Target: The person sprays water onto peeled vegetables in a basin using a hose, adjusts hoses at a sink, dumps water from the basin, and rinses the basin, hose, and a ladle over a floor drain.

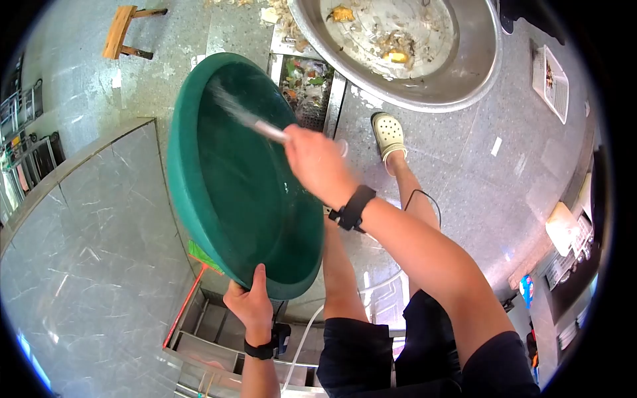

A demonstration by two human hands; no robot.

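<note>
My left hand (251,302) grips the lower rim of a large green basin (247,186), its thumb on the inner side. The basin is tilted up on its side, with its hollow facing me. In front of it, my right hand (318,162) is closed round a pale hose (271,131), blurred by motion. From the hose end a jet of water (232,105) sprays onto the upper inside wall of the basin. Wet sheen shows on the inner surface.
A wide metal basin (458,89) with water and food scraps stands ahead. Beside it runs a floor drain (306,89) filled with scraps. A wooden stool (119,32), a white basket (552,86), and a green-and-red broom (192,292) are around; hose trails by my legs.
</note>
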